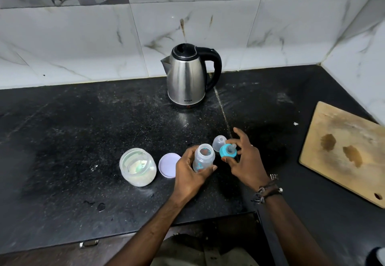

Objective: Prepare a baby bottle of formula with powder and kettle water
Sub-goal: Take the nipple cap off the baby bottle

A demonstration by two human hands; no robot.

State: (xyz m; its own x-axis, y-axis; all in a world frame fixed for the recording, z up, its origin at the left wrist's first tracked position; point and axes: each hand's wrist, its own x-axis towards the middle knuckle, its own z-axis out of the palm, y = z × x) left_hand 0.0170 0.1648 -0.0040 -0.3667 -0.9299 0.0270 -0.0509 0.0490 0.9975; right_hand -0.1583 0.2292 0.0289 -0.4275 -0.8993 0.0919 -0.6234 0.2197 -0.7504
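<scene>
Bottle (203,157) standing uncapped on worktop (83,119), left hand (190,168) gripping it; right hand (242,157) holding teal teat collar (228,151). Powder jar (137,166) sitting open. Scooping, kettle (187,78) pouring pending.

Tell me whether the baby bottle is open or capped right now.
Open. The bottle, gripped by the left hand, shows a bare mouth; the right hand holds the teal teat ring beside it.
</scene>
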